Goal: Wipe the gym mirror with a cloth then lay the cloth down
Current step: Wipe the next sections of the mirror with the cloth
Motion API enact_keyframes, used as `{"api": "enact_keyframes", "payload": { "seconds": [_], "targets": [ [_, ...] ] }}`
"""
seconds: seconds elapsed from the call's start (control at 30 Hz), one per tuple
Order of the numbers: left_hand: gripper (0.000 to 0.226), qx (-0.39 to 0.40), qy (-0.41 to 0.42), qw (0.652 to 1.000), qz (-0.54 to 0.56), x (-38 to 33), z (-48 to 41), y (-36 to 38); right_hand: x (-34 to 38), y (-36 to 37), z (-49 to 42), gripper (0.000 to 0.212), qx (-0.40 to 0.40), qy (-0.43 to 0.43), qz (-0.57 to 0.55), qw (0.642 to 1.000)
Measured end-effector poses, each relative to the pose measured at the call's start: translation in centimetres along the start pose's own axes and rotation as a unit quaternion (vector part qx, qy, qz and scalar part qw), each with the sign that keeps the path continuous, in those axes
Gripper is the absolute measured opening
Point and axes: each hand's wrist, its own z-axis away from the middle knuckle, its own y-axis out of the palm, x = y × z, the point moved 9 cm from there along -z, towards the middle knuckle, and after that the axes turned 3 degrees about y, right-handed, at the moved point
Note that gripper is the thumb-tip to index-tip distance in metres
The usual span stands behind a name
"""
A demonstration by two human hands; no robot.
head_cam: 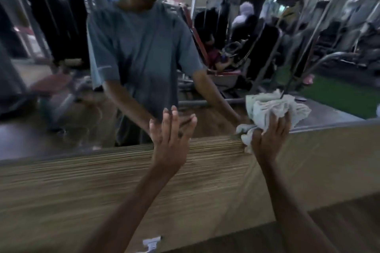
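Observation:
The gym mirror fills the upper half of the head view and reflects a person in a grey shirt. My right hand grips a crumpled pale cloth and holds it against the mirror's lower edge, at the right. The cloth bunches above my fingers and a corner hangs down on the left side of my hand. My left hand is flat with straight fingers, its fingertips touching the glass near the lower edge at the centre. It holds nothing.
Below the mirror runs a tan wooden panel with a ribbed surface. Dark wooden floor shows at the lower right. A small white object lies at the panel's foot. Gym machines and green turf appear only as reflections.

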Motion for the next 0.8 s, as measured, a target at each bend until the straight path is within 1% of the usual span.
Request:
{"api": "enact_keyframes", "payload": {
  "seconds": [0.07, 0.17, 0.27, 0.3, 0.37, 0.4, 0.43, 0.5, 0.53, 0.6, 0.67, 0.7, 0.73, 0.8],
  "targets": [
    [0.064, 0.007, 0.0, 1.0, 0.01, 0.1, 0.0, 0.4, -0.6, -0.4, -0.2, 0.062, -0.008, 0.072, -0.033, 0.997],
    [0.066, 0.013, 0.01, 1.0, -0.004, 0.1, 0.3, 0.4, 0.2, -0.5, 0.3, 0.065, -0.008, 0.109, -0.042, 0.993],
    [0.061, 0.02, -0.002, 1.0, -0.009, -0.1, -0.1, -0.5, 0.4, -1.1, 1.3, 0.067, -0.003, 0.196, -0.079, 0.977],
    [0.059, 0.022, -0.009, 1.0, -0.009, -0.2, 0.0, -0.8, 0.8, -1.2, 2.2, 0.065, 0.008, 0.226, -0.101, 0.969],
    [0.055, 0.03, -0.026, 0.999, 0.015, -0.4, 1.0, -1.2, 2.4, -1.2, 4.5, 0.062, 0.057, 0.248, -0.141, 0.957],
    [0.053, 0.039, -0.037, 0.998, 0.038, -0.5, 1.9, -1.3, 3.6, -1.2, 5.8, 0.062, 0.089, 0.238, -0.149, 0.956],
    [0.049, 0.048, -0.048, 0.995, 0.067, -0.6, 2.9, -1.5, 5.0, -1.3, 7.0, 0.062, 0.123, 0.209, -0.153, 0.958],
    [0.036, 0.051, -0.082, 0.988, 0.118, -0.2, 5.4, -2.8, 8.8, -1.4, 9.5, 0.06, 0.186, 0.112, -0.168, 0.962],
    [0.034, 0.042, -0.101, 0.985, 0.132, 0.3, 6.8, -3.8, 11.0, -1.6, 10.6, 0.058, 0.21, 0.06, -0.181, 0.959],
    [0.031, 0.03, -0.14, 0.98, 0.142, 2.0, 9.7, -6.4, 15.5, -2.1, 12.8, 0.053, 0.251, -0.017, -0.223, 0.942],
    [0.03, 0.053, -0.202, 0.967, 0.145, 4.7, 13.1, -8.2, 19.5, -1.9, 14.9, 0.051, 0.29, -0.051, -0.277, 0.915],
    [0.031, 0.071, -0.251, 0.954, 0.15, 6.3, 15.3, -9.0, 21.5, -1.6, 15.9, 0.05, 0.313, -0.055, -0.305, 0.898],
    [0.034, 0.087, -0.314, 0.932, 0.16, 8.0, 18.0, -9.8, 23.4, -1.2, 17.2, 0.049, 0.338, -0.058, -0.331, 0.879],
    [0.04, 0.093, -0.429, 0.879, 0.183, 10.2, 23.4, -11.7, 26.5, -0.3, 20.0, 0.044, 0.387, -0.056, -0.369, 0.843]
  ]
}}
